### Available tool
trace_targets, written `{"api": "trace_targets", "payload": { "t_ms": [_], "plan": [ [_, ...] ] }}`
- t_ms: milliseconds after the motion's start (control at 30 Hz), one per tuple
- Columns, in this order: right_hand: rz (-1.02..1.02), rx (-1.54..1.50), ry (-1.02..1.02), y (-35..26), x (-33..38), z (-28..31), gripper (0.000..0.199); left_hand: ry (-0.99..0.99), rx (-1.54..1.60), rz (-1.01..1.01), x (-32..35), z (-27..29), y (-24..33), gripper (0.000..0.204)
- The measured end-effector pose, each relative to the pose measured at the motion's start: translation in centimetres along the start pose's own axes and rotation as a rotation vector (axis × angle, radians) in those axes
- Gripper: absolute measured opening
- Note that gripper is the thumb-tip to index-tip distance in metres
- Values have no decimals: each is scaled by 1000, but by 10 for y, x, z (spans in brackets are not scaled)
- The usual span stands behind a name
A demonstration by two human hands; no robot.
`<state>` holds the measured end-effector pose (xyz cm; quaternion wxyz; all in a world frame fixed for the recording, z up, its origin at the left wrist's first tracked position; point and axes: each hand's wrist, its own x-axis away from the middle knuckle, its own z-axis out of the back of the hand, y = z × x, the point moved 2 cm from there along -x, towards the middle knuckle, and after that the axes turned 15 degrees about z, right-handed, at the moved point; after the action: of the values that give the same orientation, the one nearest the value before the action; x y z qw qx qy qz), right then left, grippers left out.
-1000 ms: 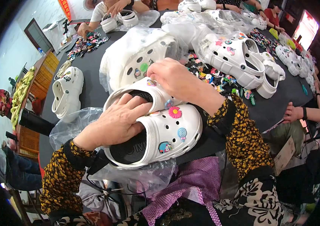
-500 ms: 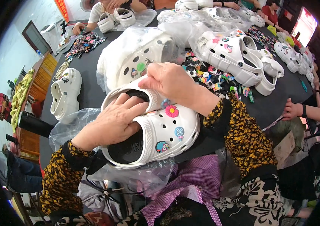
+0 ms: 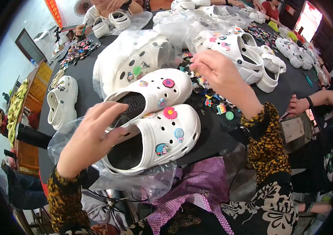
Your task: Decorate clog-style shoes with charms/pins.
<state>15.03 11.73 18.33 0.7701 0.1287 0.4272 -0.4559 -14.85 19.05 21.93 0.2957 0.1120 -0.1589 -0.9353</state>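
Two white clogs lie side by side in front of me, toes to the right: the near clog (image 3: pixel 170 135) bears a pink flower, a blue lollipop and a teal-and-pink charm, and the far clog (image 3: pixel 156 88) a darker pink flower and a small blue flower. Over their foot openings is my left hand (image 3: pixel 94 131), its fingers apart and nothing gripped; whether its thumb touches the near clog's rim I cannot tell. To the right, my right hand (image 3: pixel 219 72) is raised over a heap of colourful shoe charms (image 3: pixel 217 103), fingers curled together; anything between the fingertips is hidden.
Clear plastic bags (image 3: pixel 151 180) lie under the clogs. A bagged white clog (image 3: pixel 115 62) stands behind them, a single white clog (image 3: pixel 62 102) at left, and more decorated clogs (image 3: pixel 233 55) at back right. Other people's hands (image 3: pixel 298 105) work around the dark table (image 3: pixel 84 88).
My right hand has left the far clog and moved right, over the charms. My left hand has drawn back out of the opening and spread. Both clogs now show fully side by side.
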Motion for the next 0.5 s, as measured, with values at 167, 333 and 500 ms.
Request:
{"api": "trace_targets", "payload": {
  "t_ms": [167, 333, 500],
  "plan": [
    [-221, -345, -227, -60, 43, 31, 16, 287, 49, 193, 61, 26, -2, 38],
    [-220, -866, -604, -117, 119, 17, 17, 468, 184, 387, 151, 14, -59, 24],
    [-723, -765, -1010, -122, 263, -1, 19, 631, 370, 961, 234, -17, -110, 29]
  ]
}}
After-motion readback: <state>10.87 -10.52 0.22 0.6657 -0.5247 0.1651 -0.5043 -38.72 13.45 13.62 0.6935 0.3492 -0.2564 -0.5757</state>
